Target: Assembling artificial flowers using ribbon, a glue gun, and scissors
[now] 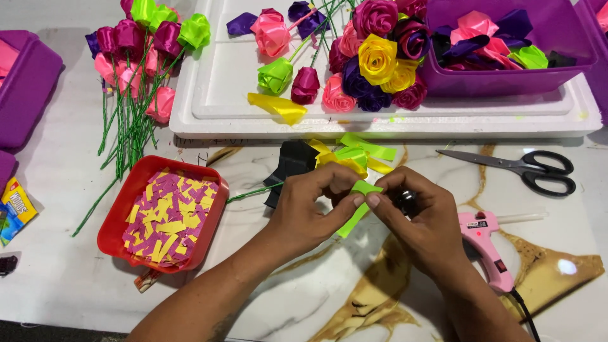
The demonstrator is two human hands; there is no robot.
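My left hand (310, 206) and my right hand (415, 218) meet over the marble-patterned table (329, 291), both pinching a neon green ribbon strip (358, 209) that is folded at its top and hangs down between the thumbs. A thin green wire stem (250, 193) runs left from under my left hand. Just behind the hands lie loose yellow and green ribbon pieces (354, 155) and a black ribbon roll (291, 164).
A red tray (120, 212) of pink and yellow paper scraps sits left. A pink glue gun (487, 244) lies right of my right hand, black scissors (532, 170) farther back. A white foam board (380, 120) carries ribbon roses and a purple bin (506, 79). Stemmed roses (136, 69) lie back left.
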